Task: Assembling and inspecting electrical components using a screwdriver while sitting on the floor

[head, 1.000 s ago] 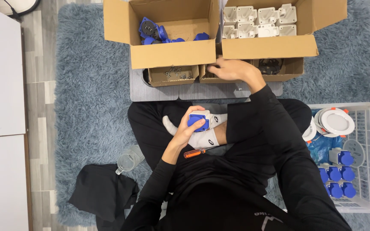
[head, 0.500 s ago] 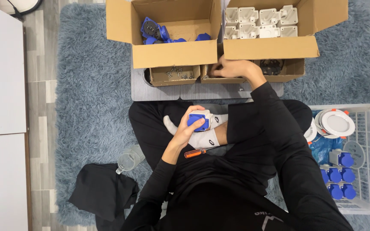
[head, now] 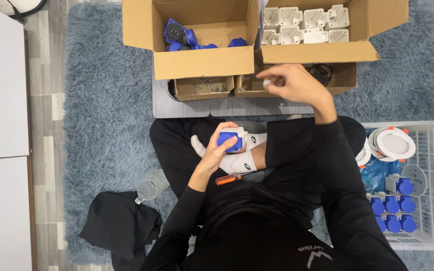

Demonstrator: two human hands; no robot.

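right hand [head: 290, 83] lifted from box pinching small part, left hand [head: 219, 150] gripping blue socket [head: 229, 140]

A blue-and-white socket part [head: 231, 140] sits gripped in the left hand [head: 218, 150], blue face up, held over the lap; a tiny white piece [head: 266, 82] (too small to make out) is pinched at the right hand's [head: 292, 83] fingertips

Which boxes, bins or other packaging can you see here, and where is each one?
Large cardboard box: top centre, brown, open, blue parts inside.
Second large cardboard box: top right, open, white parts.
Small cardboard tray: below the first, holding screws.
White wire basket: right, blue-and-white sockets inside.
Blue plastic bag: in the basket.
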